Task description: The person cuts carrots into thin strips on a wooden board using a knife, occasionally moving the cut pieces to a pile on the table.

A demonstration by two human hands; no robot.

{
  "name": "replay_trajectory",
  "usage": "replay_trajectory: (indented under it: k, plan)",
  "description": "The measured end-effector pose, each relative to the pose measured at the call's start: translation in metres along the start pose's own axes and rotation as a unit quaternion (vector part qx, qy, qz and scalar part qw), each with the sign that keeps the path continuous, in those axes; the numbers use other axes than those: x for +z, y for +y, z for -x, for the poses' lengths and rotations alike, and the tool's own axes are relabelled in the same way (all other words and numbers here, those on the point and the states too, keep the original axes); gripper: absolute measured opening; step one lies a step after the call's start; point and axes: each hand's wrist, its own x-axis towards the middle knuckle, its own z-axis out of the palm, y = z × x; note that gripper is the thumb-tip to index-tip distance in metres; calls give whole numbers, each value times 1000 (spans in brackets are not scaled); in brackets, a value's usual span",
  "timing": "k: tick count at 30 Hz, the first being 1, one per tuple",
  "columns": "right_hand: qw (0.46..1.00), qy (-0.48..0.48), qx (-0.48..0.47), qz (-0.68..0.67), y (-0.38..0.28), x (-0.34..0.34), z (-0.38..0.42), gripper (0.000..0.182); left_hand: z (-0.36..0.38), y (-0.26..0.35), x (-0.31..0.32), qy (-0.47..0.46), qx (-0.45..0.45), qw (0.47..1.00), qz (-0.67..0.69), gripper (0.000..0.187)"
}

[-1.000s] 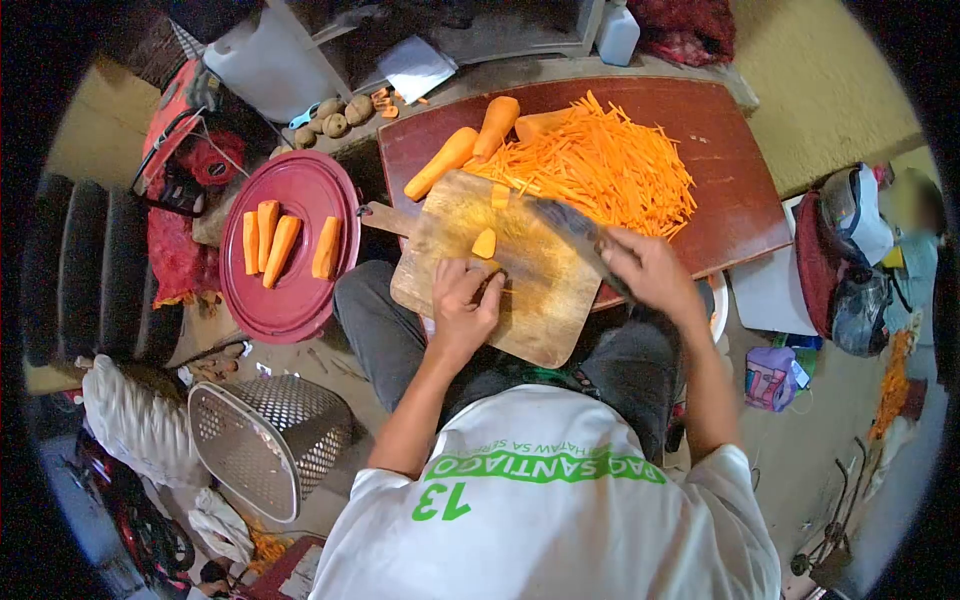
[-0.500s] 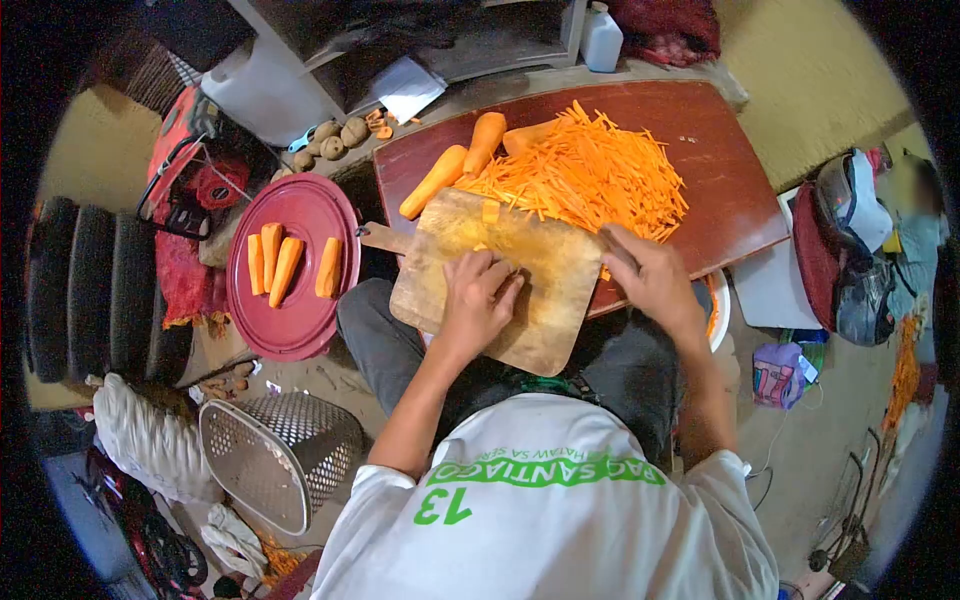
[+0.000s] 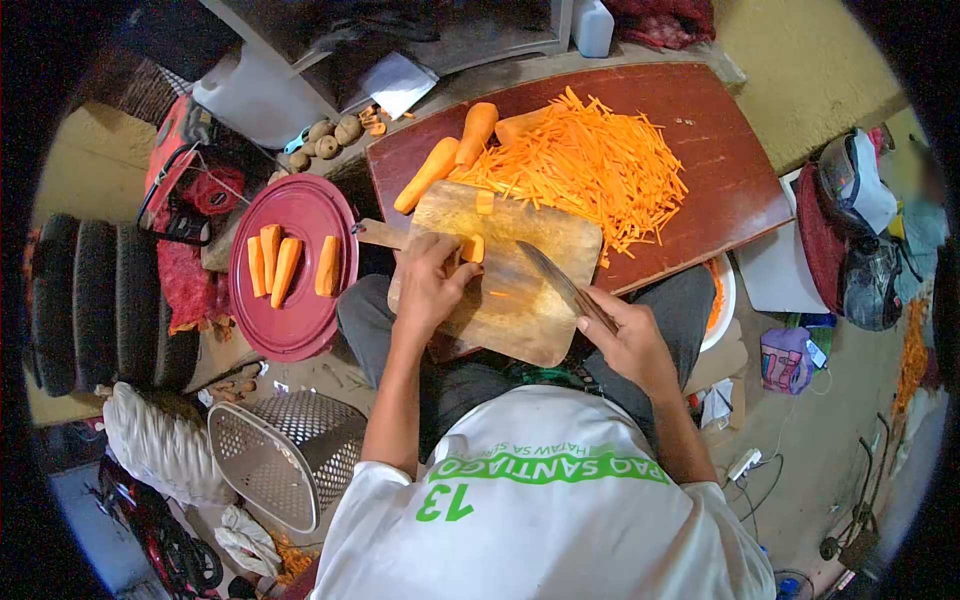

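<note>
My right hand (image 3: 620,335) is wrapped round the handle of a knife (image 3: 557,277), whose blade points up and left over the wooden cutting board (image 3: 540,335). On the board's left side my left hand (image 3: 432,280) has its fingers on a short carrot piece (image 3: 474,248). Another small carrot piece (image 3: 485,203) lies near the board's top edge, and a thin sliver rests below the hand. Beyond the board a large heap of carrot strips (image 3: 600,170) spreads over the red-brown table (image 3: 720,150).
Whole peeled carrots (image 3: 430,172) lie at the table's left. Several carrot pieces (image 3: 286,268) sit on a round red lid (image 3: 318,210). A grey basket (image 3: 335,440) stands lower left. A white bowl (image 3: 727,300) is right of my knee.
The knife has come into view over the board in my right hand, which moved down from the heap's edge. My left hand shifted left to a carrot piece.
</note>
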Motion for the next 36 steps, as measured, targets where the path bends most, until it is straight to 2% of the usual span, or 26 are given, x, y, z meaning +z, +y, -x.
replay_trajectory:
  k: [5,8,9,12,13,16,19,22,25,28,31,36]
  plan:
    - [999,-3,1,32,-5,-2,-1,38,-3,5,38,-35,-14,997,67,34]
    - [999,-12,18,35,-12,-3,-4,38,8,31,54,-16,51,999,-2,33]
    - [999,-7,8,43,-7,0,-4,38,10,39,57,2,105,994,-38,31]
    - [998,-24,-6,64,-7,1,-9,39,22,60,54,-45,88,995,-23,28]
    - [997,-36,-8,69,-9,2,-11,40,26,60,57,-24,110,993,-20,29]
    - [996,-51,10,70,-15,4,-15,41,30,49,68,14,88,995,54,34]
    - [998,-13,-16,53,-2,9,-18,42,29,42,63,74,137,988,-12,43]
    - [997,-4,-17,70,-5,5,-15,44,24,40,61,47,135,990,2,48]
    - [998,12,-1,59,0,1,-7,43,26,45,57,29,202,977,-68,47]
    - [999,-1,40,35,-4,-4,0,42,34,57,56,-5,204,974,-96,44]
    - [999,-1,41,33,-4,-5,3,41,41,49,64,32,198,979,-46,39]
    - [1000,-12,-5,26,0,-1,-2,37,45,44,64,34,149,988,-35,31]
